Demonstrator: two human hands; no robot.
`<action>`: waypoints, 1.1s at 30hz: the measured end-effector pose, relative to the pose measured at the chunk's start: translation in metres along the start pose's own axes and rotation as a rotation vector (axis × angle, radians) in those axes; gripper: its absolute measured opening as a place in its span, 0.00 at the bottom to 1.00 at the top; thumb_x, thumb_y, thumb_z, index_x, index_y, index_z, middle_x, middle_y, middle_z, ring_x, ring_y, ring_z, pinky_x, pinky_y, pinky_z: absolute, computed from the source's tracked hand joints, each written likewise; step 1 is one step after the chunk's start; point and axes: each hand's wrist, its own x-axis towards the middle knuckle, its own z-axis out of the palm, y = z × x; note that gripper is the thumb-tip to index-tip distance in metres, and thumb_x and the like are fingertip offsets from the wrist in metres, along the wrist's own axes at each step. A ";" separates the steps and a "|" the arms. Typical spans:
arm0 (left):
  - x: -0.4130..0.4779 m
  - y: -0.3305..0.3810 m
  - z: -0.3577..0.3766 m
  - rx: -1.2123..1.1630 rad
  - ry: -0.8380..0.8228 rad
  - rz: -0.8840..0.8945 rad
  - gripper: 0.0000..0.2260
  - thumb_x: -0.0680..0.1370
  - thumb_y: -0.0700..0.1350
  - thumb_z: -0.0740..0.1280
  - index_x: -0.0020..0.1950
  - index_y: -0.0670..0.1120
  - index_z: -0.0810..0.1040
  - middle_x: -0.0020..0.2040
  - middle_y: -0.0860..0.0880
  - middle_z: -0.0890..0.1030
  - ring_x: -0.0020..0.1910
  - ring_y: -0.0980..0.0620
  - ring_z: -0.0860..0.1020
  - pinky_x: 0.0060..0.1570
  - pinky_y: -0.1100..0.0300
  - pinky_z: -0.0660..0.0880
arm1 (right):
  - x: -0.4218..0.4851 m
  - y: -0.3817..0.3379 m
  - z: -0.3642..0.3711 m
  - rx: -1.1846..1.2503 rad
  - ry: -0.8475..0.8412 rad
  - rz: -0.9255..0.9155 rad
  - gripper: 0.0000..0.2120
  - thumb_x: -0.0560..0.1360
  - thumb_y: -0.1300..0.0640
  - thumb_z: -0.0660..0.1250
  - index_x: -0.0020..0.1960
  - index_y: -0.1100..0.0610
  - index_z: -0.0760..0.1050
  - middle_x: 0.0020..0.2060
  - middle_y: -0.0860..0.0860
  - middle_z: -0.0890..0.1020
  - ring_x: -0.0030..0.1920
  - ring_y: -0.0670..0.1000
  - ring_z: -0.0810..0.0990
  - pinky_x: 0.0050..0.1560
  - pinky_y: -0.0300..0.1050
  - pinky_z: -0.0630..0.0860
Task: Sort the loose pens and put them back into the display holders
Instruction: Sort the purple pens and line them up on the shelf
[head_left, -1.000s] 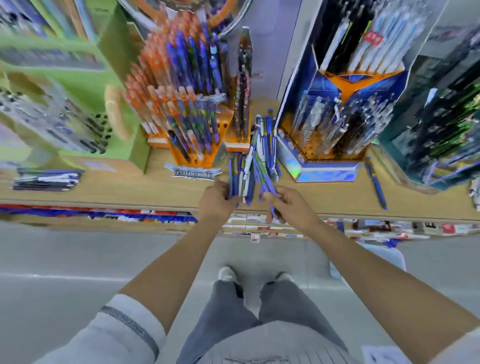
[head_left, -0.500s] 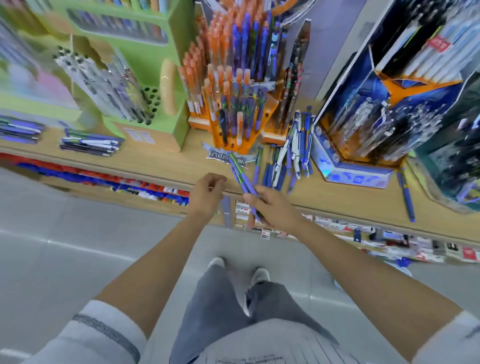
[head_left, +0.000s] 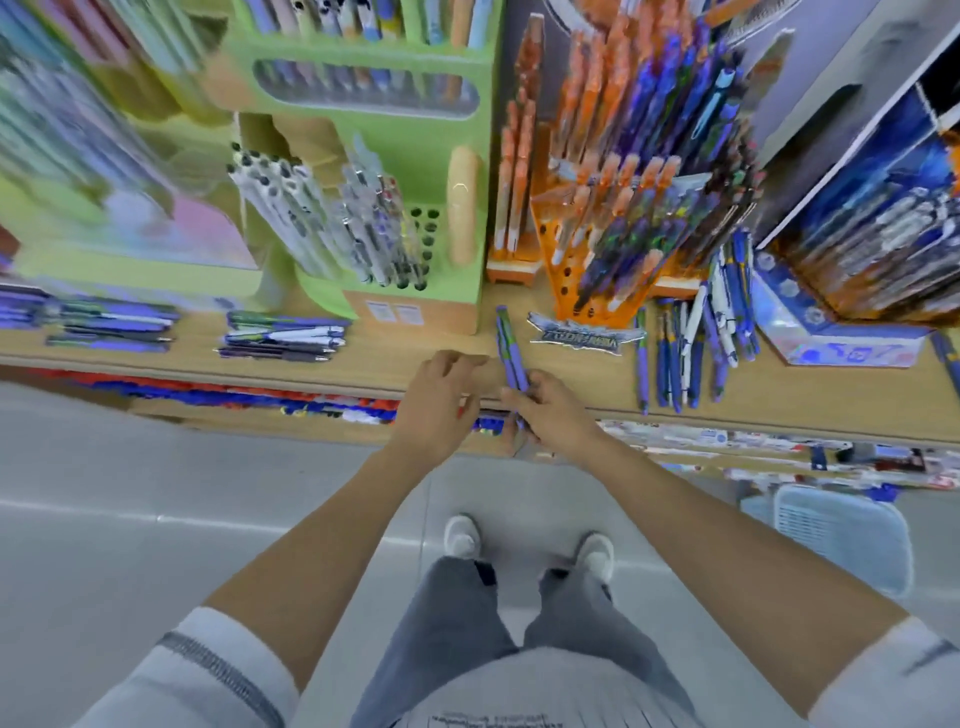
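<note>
While the right grip (head_left: 550, 410) pinches a small bunch of purple pens (head_left: 506, 348) over the shelf (head_left: 384, 358) edge, their long axis runs away from the body, far ends pointing between green holder (head_left: 400, 150) and orange holder (head_left: 566, 293). Left grip (head_left: 441, 395) loosely curled, empty, just beside.

Both bare forearms reach forward and converge, the right hand (head_left: 558, 418) with fingers curled round a few purple pens (head_left: 506, 353), the left hand (head_left: 441, 402) just beside it, fingers loosely bent.

Two hands (head_left: 441, 400) (head_left: 558, 418), two shoes (head_left: 461, 535) (head_left: 597, 553), one basket (head_left: 841, 540).
</note>
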 end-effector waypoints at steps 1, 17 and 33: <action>0.002 -0.004 -0.002 0.014 -0.015 0.036 0.21 0.73 0.36 0.66 0.66 0.43 0.74 0.60 0.39 0.75 0.57 0.37 0.74 0.57 0.45 0.73 | 0.003 0.000 0.005 -0.012 0.034 -0.004 0.04 0.79 0.59 0.64 0.48 0.56 0.69 0.26 0.48 0.80 0.26 0.51 0.73 0.27 0.43 0.70; 0.020 -0.029 0.000 0.172 -0.113 0.310 0.32 0.69 0.50 0.77 0.71 0.47 0.71 0.69 0.40 0.71 0.62 0.37 0.73 0.55 0.45 0.73 | 0.010 0.000 0.018 -0.202 0.442 -0.142 0.22 0.69 0.71 0.68 0.62 0.60 0.76 0.51 0.54 0.71 0.38 0.47 0.75 0.47 0.37 0.73; 0.030 0.044 0.017 0.124 -0.050 0.389 0.15 0.76 0.45 0.61 0.60 0.44 0.77 0.53 0.44 0.78 0.53 0.42 0.76 0.49 0.50 0.75 | -0.038 0.034 -0.094 -0.159 0.732 -0.139 0.07 0.76 0.64 0.65 0.53 0.57 0.78 0.43 0.51 0.80 0.39 0.47 0.77 0.43 0.44 0.74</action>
